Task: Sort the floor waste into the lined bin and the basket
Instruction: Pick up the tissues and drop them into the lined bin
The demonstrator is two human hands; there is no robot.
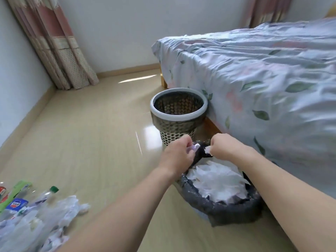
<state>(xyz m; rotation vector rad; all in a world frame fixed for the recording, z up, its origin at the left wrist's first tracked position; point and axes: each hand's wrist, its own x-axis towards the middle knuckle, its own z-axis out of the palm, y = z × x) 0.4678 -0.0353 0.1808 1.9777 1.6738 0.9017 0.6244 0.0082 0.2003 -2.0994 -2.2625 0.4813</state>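
Observation:
A bin lined with a dark bag (pixel 223 210) stands on the floor beside the bed, heaped with white crumpled paper (pixel 216 180). Beyond it stands a perforated basket with a grey rim (pixel 179 113), which looks empty from here. Both my hands are over the far rim of the lined bin. My left hand (pixel 179 153) pinches a small pale purple scrap (pixel 195 147). My right hand (pixel 224 145) pinches a small white scrap (pixel 207 150). A pile of floor waste (pixel 36 213) with plastic bottles, wrappers and crumpled tissue lies at the lower left.
The bed with a floral sheet (pixel 254 84) fills the right side, close against the bin and basket. A curtain (pixel 60 51) hangs in the far left corner. Shiny wooden floor (pixel 91 133) stretches between the waste pile and the bins.

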